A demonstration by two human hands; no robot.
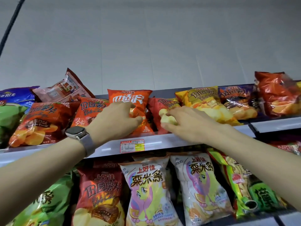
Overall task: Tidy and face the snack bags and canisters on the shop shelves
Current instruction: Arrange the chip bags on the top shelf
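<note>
While we reach up to the top shelf point(162, 139), our left hand point(114, 119) grips the orange bag point(128, 97) that stands upright in the middle of the row, with the fingers curled over its front and the thumb pressed lower on the same face. Our right hand point(184, 123) is closed on the red bag point(154, 111) just beside it, fingers bent onto the printed crisps near its lower half. That red bag leans back between the orange bag and a yellow bag point(205, 103), and it sits lower than both. A watch point(76, 132) with a grey strap is on our left wrist.

To the left of the orange bag lie two red-orange crisp bags point(40, 123), a green bag point(9, 118) at the edge and a blue bag point(16, 95) behind it, while a pink bag point(63, 88) rests tilted on top of them. Right of the yellow bag come a purple bag point(236, 101) and a dark orange bag point(276, 95). A red and yellow price tag point(132, 145) is fixed to the shelf's front rail under our left hand. Beneath that rail we see two white pony bags point(146, 190) side by side and a dark red crisp bag point(99, 190) to their left
</note>
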